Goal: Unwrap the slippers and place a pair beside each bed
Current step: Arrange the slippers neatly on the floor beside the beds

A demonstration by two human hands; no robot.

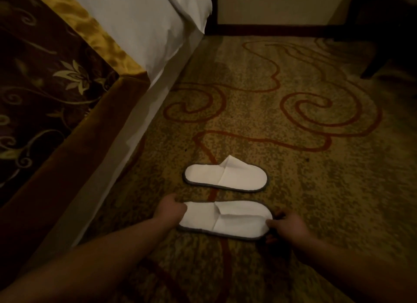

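On the patterned carpet (304, 185) beside the bed (140, 23), just past its corner, two white slippers with grey edging lie unwrapped, one behind the other. The near slipper (225, 219) is held at both ends. The left hand (171, 209) has its fingers curled over the heel end, on the bed side. The right hand (287, 223) pinches the toe end, thumb on top and the other fingers tucked beyond the rim. The two hands are set apart by the slipper's full length. Its long axis runs left to right across the view, heel toward the bed and toe pointing away, so each hand is at the end on its own side and neither arm has to cross. The far slipper (225, 177) lies free on the carpet just beyond, nearly parallel, heel and toe facing the same way, with a narrow strip of carpet between the two. The dim light hides whether the near slipper is resting on the carpet or raised a little off it. The coming move looks like a small one: slide or set the near slipper straight forward until it pairs evenly with the far one, keeping the axis as it is. The left end sits slightly nearer the person, so a small turn may be needed.
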